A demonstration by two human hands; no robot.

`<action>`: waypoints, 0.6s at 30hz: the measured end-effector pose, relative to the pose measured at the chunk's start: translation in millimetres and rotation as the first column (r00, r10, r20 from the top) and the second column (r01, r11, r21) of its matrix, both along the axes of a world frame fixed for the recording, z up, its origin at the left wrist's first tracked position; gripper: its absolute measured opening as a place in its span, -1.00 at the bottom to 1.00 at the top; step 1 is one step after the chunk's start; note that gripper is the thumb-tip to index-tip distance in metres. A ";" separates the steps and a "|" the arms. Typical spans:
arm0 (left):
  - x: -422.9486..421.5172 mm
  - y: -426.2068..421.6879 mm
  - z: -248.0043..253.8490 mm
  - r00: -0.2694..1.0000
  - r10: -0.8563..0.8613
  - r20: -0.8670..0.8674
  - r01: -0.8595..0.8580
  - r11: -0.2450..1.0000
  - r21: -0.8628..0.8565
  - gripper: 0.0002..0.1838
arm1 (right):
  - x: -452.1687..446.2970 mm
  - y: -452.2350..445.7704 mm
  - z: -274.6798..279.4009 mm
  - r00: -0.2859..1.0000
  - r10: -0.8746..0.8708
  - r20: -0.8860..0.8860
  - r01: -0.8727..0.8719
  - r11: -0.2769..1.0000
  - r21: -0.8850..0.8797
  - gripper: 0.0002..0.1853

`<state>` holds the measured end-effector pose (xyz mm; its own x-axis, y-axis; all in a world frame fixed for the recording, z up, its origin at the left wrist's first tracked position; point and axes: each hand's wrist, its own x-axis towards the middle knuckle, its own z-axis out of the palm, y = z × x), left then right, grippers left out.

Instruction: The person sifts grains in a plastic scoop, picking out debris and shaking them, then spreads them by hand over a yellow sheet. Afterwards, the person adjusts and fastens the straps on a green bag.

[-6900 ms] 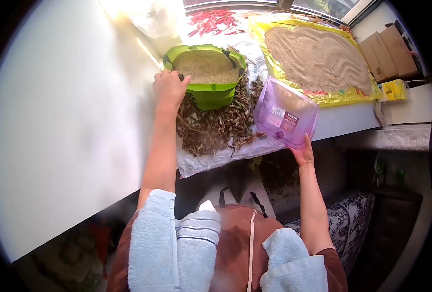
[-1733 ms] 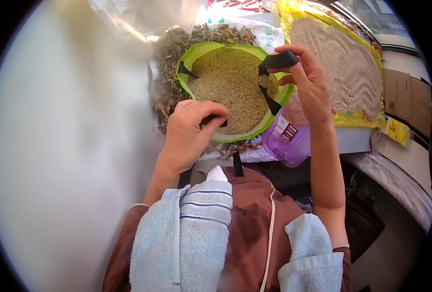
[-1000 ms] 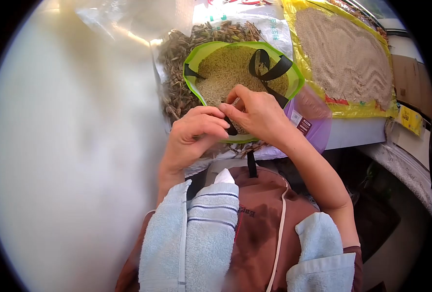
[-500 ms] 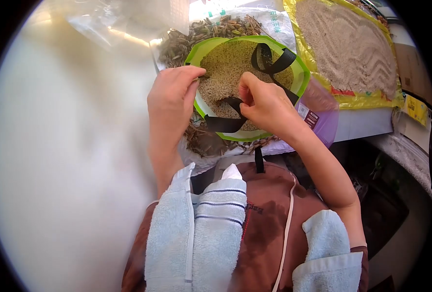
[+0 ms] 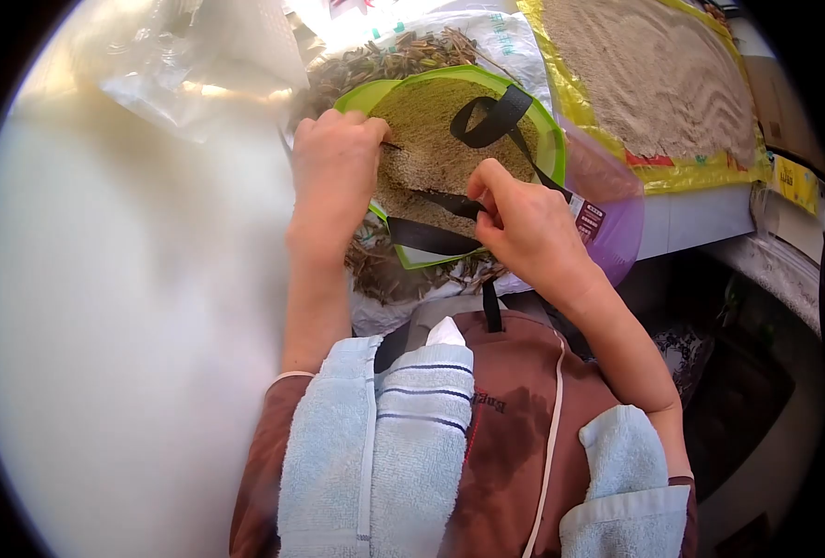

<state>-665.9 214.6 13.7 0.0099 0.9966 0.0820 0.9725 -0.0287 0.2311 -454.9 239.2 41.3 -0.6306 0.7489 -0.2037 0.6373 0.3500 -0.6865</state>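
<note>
A lime-green bag (image 5: 561, 149) with black straps (image 5: 431, 239) stands open, filled with a tan grainy material (image 5: 431, 116). My left hand (image 5: 338, 158) is over the bag's left rim, fingertips pinched together at the grains. A small dark sliver (image 5: 391, 145) sticks out at those fingertips; I cannot make out what it is. Above the right half of the bag, my right hand (image 5: 533, 228) has its fingers curled in against the thumb, close to a black strap. Whether these fingers grip the strap or something smaller is hidden.
Brown and greenish dry pieces (image 5: 380, 70) lie around the bag on a white sack (image 5: 514, 46). Pale sand (image 5: 645, 74) covers a yellow sack (image 5: 710, 167) at the upper right. Clear plastic (image 5: 198, 65) rests at the upper left, and purple plastic (image 5: 617, 219) beside the bag.
My left hand has turned and shifted slightly up, its fingers lower over the rim. The right hand has moved a little right and down. The bag appears shifted left in view.
</note>
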 end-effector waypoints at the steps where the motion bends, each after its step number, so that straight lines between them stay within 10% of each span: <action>1: 1.4 0.8 0.9 0.999 0.012 0.044 -0.013 1.000 0.021 -0.91 | 0.8 -0.9 -0.1 1.000 -0.001 0.025 0.000 1.000 0.013 -0.80; 18: 9.6 -6.3 8.6 0.941 -0.030 0.337 -0.010 0.993 0.117 -0.88 | 7.0 -0.5 -4.8 0.993 -0.089 0.082 0.096 0.992 -0.081 -0.68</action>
